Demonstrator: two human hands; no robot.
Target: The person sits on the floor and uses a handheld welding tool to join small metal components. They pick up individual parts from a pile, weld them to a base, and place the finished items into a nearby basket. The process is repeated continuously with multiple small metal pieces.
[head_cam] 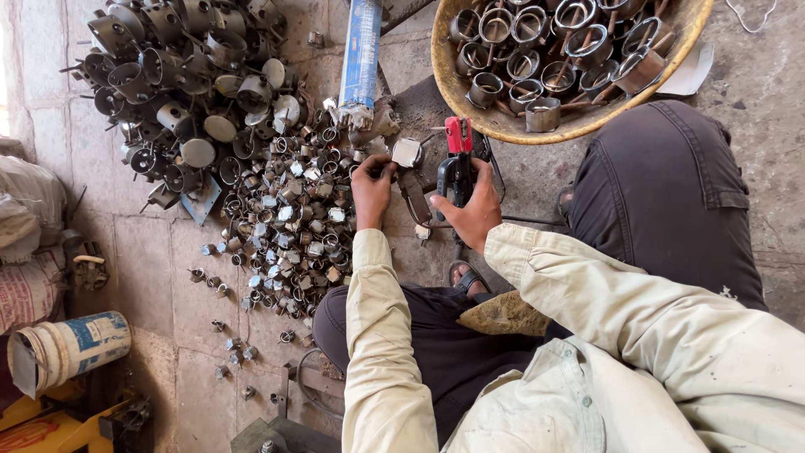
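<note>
Observed at the dark metal jig point(414, 195) on the stone floor: left hand point(371, 190) pinching a small square-faced grey metal piece point(407, 153) held at the jig's top; right hand point(471, 205) clenched round a red-and-black handled clamp tool point(458, 159) just right of the jig. Judged the piece light, rigid and hard-edged — likely slick bare steel; best gripped by its side edges, clear of the clamp. Noted a heap of small metal ferrules point(289, 226) left of the jig, and a round yellow basket point(503, 126) of metal rings above it.
</note>
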